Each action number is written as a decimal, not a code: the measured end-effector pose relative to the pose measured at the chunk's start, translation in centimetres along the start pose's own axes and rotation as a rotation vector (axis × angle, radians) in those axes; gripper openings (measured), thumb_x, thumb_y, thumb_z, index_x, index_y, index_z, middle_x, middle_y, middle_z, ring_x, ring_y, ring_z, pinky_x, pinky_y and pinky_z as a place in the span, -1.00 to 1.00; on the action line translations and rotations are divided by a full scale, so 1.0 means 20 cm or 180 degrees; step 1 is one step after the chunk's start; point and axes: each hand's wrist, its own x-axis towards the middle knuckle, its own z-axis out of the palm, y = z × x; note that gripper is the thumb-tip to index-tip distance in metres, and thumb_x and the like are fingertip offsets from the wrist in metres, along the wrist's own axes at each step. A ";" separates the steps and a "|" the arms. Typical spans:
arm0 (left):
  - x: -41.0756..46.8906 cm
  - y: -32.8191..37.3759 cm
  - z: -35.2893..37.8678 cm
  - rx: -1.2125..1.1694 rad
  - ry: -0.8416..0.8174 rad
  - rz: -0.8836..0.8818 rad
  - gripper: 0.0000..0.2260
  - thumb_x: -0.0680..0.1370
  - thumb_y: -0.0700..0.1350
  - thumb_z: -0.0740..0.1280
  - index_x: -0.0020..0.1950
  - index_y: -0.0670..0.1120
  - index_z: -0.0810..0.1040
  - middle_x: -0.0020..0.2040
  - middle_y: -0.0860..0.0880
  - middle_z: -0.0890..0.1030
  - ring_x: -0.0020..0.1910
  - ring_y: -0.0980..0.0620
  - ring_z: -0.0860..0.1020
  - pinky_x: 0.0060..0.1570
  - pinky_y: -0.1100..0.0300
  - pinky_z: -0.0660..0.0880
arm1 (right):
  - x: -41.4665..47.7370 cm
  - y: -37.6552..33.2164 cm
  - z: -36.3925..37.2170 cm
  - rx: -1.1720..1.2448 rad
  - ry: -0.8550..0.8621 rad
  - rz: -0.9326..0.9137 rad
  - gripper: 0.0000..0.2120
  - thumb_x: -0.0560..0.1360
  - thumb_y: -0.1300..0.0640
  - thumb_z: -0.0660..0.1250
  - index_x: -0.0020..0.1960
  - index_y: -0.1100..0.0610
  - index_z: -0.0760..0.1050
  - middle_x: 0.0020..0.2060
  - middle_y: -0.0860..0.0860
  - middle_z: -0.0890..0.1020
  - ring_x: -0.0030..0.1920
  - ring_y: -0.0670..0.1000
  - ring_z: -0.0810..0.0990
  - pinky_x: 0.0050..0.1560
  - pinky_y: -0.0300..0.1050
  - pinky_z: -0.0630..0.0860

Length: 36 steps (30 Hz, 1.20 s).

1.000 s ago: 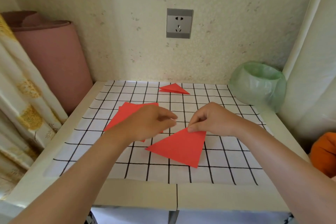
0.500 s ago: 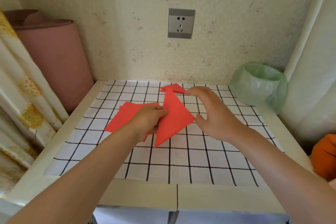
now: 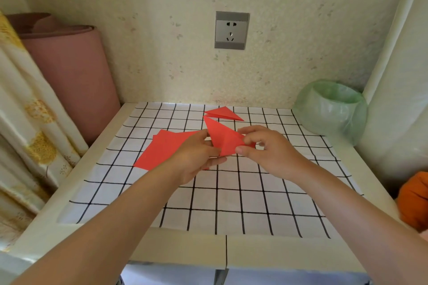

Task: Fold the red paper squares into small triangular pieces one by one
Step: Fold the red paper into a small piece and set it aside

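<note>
Between two hands: one folded triangle; one finished triangle behind.

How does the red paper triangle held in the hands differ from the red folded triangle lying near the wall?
The held red paper triangle is gripped by both hands above the checked cloth; the far folded triangle lies untouched on it. The held one looks larger and tilted, the far one flatter. Both are red paper.

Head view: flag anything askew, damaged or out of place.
Nothing stands out. The red paper triangle is held between left hand and right hand; the stack of red paper squares and the finished small red folded triangle lie on the black-and-white checked cloth.
</note>
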 end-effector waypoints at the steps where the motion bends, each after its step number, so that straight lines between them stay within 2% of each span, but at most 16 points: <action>1: 0.00 0.00 0.00 0.0043 -0.0040 0.0021 -0.63 0.53 -0.41 0.33 0.29 -0.13 0.50 0.10 -0.13 0.68 0.08 -0.04 0.67 -0.02 0.18 0.60 | 0.00 0.00 0.00 0.0141 -0.0039 0.0061 -0.83 0.48 0.02 0.47 -0.27 0.00 0.60 0.02 -0.09 0.66 0.03 -0.09 0.59 0.05 -0.12 0.43; 3: -0.02 0.01 0.00 0.0243 -0.0178 0.0050 -0.63 0.54 -0.41 0.31 0.29 -0.11 0.52 0.09 -0.14 0.69 0.05 -0.05 0.67 -0.03 0.19 0.60 | 0.00 0.00 0.00 0.0351 -0.0063 0.0173 -0.82 0.49 0.02 0.46 -0.23 0.09 0.62 -0.23 -0.02 0.65 -0.23 -0.05 0.55 -0.11 -0.08 0.43; 4: -0.02 0.01 0.01 0.0364 -0.0254 0.0058 -0.64 0.54 -0.40 0.30 0.29 -0.11 0.52 0.09 -0.15 0.68 0.05 -0.06 0.67 -0.03 0.17 0.60 | 0.00 0.00 0.00 0.0396 -0.0042 0.0230 -0.84 0.49 0.03 0.46 -0.21 0.09 0.63 -0.30 -0.02 0.63 -0.29 -0.07 0.51 -0.15 -0.10 0.43; 6: -0.02 0.01 0.02 0.0506 -0.0368 0.0027 -0.66 0.54 -0.36 0.25 0.27 -0.12 0.52 0.11 -0.15 0.67 0.06 -0.08 0.67 0.00 0.13 0.60 | 0.01 0.00 -0.01 0.0405 0.0013 0.0292 -0.87 0.48 0.03 0.47 -0.21 0.04 0.64 -0.34 -0.08 0.63 -0.31 -0.11 0.52 -0.16 -0.13 0.45; 9: -0.02 0.01 0.03 0.0365 -0.0306 -0.0069 -0.63 0.39 -0.17 0.22 0.17 -0.18 0.55 0.05 -0.13 0.64 0.00 -0.09 0.62 0.00 0.04 0.60 | 0.01 0.01 -0.01 0.0327 0.0004 0.0302 -0.86 0.47 0.01 0.49 -0.23 0.01 0.62 -0.37 -0.11 0.62 -0.32 -0.11 0.52 -0.17 -0.11 0.47; 12: -0.02 0.01 0.04 0.0533 0.0028 0.0252 -0.76 0.54 -0.10 0.36 0.17 -0.13 0.56 0.04 -0.10 0.68 -0.02 -0.04 0.67 -0.01 0.06 0.63 | 0.00 0.01 -0.02 0.0232 -0.0106 0.0270 -0.85 0.48 0.01 0.48 -0.23 0.03 0.62 -0.41 -0.15 0.56 -0.38 -0.17 0.45 -0.25 -0.18 0.39; 15: -0.01 0.00 0.05 0.0439 0.0388 0.0566 -0.82 0.57 -0.20 0.38 0.17 -0.14 0.55 -0.07 -0.14 0.71 -0.09 -0.06 0.70 -0.08 0.10 0.64 | -0.01 0.00 -0.01 0.0202 -0.0085 0.0217 -0.88 0.47 0.00 0.49 -0.17 0.02 0.61 -0.36 -0.04 0.61 -0.36 -0.13 0.49 -0.23 -0.12 0.44; 20: -0.02 0.00 0.05 0.0321 0.0383 0.0639 -0.80 0.56 -0.27 0.37 0.18 -0.16 0.54 -0.10 -0.16 0.71 -0.12 -0.07 0.70 -0.13 0.12 0.64 | 0.00 0.00 -0.01 0.0389 -0.0009 0.0418 -0.78 0.45 -0.02 0.50 0.06 -0.09 0.55 -0.27 0.03 0.68 -0.32 -0.08 0.58 -0.19 -0.14 0.51; 21: -0.02 0.00 0.05 0.0306 0.0358 0.0644 -0.78 0.56 -0.28 0.37 0.19 -0.15 0.53 -0.11 -0.16 0.71 -0.12 -0.07 0.70 -0.14 0.12 0.64 | 0.00 0.00 -0.02 0.0377 -0.0060 0.0457 -0.80 0.46 -0.01 0.49 0.07 -0.07 0.59 -0.27 0.01 0.69 -0.29 -0.08 0.60 -0.13 -0.10 0.53; 23: -0.03 0.00 0.05 0.0353 0.0286 0.0667 -0.72 0.55 -0.31 0.37 0.23 -0.10 0.50 -0.13 -0.16 0.70 -0.13 -0.07 0.70 -0.13 0.12 0.64 | 0.01 0.01 -0.02 0.0370 -0.0127 0.0550 -0.92 0.48 0.02 0.48 -0.05 -0.02 0.68 -0.24 0.00 0.71 -0.23 -0.06 0.62 -0.05 -0.02 0.56; 25: -0.03 0.00 0.05 0.0448 0.0212 0.0714 -0.64 0.55 -0.33 0.36 0.29 -0.04 0.46 -0.20 -0.17 0.64 -0.15 -0.06 0.68 -0.09 0.09 0.64 | 0.01 0.01 -0.03 0.0471 -0.0155 0.0654 -0.93 0.47 0.04 0.49 -0.15 0.02 0.69 -0.21 0.04 0.72 -0.20 -0.05 0.62 -0.03 -0.02 0.57; 27: -0.03 0.00 0.04 0.0552 0.0103 0.0771 -0.61 0.55 -0.36 0.35 0.28 0.00 0.47 -0.21 -0.19 0.60 -0.15 -0.08 0.68 -0.05 0.03 0.64 | 0.00 0.01 -0.04 0.0603 -0.0197 0.0736 -0.93 0.47 0.05 0.50 -0.16 0.04 0.69 -0.20 0.06 0.72 -0.20 -0.07 0.62 -0.03 -0.07 0.56; 29: -0.04 0.01 0.04 0.0656 0.0034 0.0812 -0.66 0.54 -0.37 0.35 0.22 -0.03 0.53 -0.20 -0.20 0.59 -0.18 -0.10 0.68 -0.06 -0.01 0.65 | 0.00 0.02 -0.06 0.0712 -0.0259 0.0797 -0.93 0.46 0.06 0.50 -0.14 0.06 0.70 -0.18 0.04 0.73 -0.19 -0.07 0.63 -0.05 -0.13 0.56; 31: -0.05 0.03 0.02 0.0839 0.0038 0.0848 -0.73 0.53 -0.36 0.37 0.16 -0.10 0.57 -0.20 -0.20 0.59 -0.20 -0.12 0.69 -0.12 0.04 0.66 | 0.00 0.02 -0.08 0.0871 -0.0358 0.0895 -0.89 0.46 0.08 0.51 -0.09 0.11 0.70 -0.15 0.06 0.73 -0.18 -0.04 0.65 -0.09 -0.16 0.60; 36: -0.09 0.08 -0.03 0.1097 -0.0114 0.0799 -0.82 0.50 -0.32 0.43 0.09 -0.20 0.64 -0.14 -0.18 0.69 -0.16 -0.13 0.71 -0.13 0.09 0.66 | 0.00 0.03 -0.14 0.1103 -0.0770 0.1026 -0.88 0.47 0.08 0.49 -0.05 0.11 0.70 -0.14 0.04 0.73 -0.15 -0.04 0.66 -0.09 -0.14 0.61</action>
